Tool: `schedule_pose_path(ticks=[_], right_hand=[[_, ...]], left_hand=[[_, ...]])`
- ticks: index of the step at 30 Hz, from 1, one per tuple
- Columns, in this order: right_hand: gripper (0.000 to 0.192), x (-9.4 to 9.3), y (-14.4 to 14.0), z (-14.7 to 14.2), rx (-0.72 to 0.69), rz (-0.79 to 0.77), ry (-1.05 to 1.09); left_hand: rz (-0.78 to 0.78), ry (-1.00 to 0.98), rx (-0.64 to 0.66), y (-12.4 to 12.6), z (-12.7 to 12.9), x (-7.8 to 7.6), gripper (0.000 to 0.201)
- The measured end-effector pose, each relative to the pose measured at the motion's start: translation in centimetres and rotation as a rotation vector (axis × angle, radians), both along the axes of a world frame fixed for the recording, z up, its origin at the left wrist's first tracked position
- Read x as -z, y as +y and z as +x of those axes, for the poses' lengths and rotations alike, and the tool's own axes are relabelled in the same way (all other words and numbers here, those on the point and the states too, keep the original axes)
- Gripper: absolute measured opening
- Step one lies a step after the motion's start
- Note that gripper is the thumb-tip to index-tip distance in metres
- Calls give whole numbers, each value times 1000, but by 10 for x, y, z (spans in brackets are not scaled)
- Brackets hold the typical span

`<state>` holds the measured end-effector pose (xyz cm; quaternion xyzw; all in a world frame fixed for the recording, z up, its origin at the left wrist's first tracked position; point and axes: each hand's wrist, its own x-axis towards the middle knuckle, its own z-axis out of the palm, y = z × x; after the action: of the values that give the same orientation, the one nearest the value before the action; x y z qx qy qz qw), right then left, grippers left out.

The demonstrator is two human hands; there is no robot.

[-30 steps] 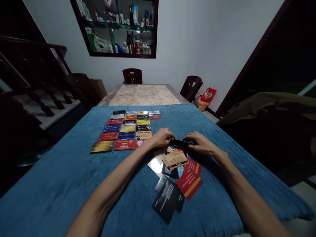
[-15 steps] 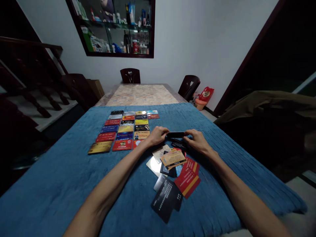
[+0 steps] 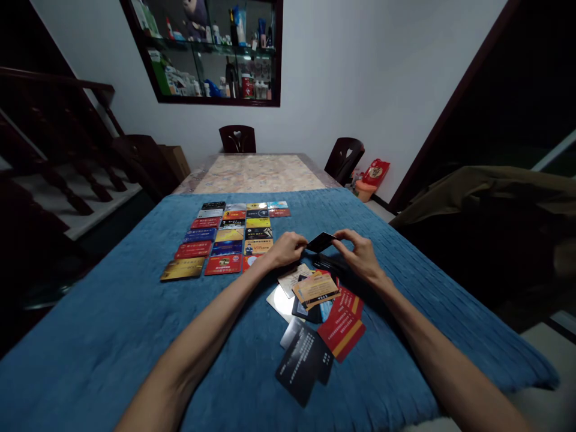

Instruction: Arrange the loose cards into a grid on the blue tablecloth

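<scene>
A black card is held tilted above the table between my two hands. My left hand is closed, its fingertips pinching the card's left corner. At the right corner, the thumb and forefinger of my right hand close on the card too. Beneath and nearer to me lies a loose pile: an orange card, a red card with a yellow stripe, a dark grey card and several others, overlapping. Left of my left hand, several cards lie face up in columns, among them a gold card and a red card.
A blue cloth covers the near part of the table; its far part has a patterned top. Dark chairs stand beyond the table. A glass-shelved cabinet is set in the wall.
The black card was seen nearly edge-on; now it is turned so that its dark face shows, with its right end raised. My fingers have shifted slightly around it.
</scene>
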<state>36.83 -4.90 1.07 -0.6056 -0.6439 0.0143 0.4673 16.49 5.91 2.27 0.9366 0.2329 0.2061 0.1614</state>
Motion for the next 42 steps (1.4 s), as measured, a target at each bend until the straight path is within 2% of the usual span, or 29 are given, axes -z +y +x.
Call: schedule_pose_path(ticks=[5,11,15,19,22,26,35,42], right_hand=[[17,-7,-3,-5,-10,117,-72],[20,-8,-6,-10,14,139,-271],[19,-6,-4,-13,10,197,-378],[16,-3,-1,-15,-2,264,-414],[17,-1,-1,-16,28,238,-400],[23,1,-1,-17,57,150,-384],[46,9,2,-30,153,11,-533],[41,6,2,-36,257,-6,-583]], left_hand=[[6,-110,11,-6,2,-5,24],[39,-293,55,-20,9,-15,22],[94,-282,56,-24,13,-16,13],[132,-261,46,-21,13,-14,16],[131,-273,35,-18,11,-13,20],[77,-318,-46,-13,9,-10,19],[-67,-401,-131,-12,9,-7,10],[-168,-478,-158,-10,9,-8,9]])
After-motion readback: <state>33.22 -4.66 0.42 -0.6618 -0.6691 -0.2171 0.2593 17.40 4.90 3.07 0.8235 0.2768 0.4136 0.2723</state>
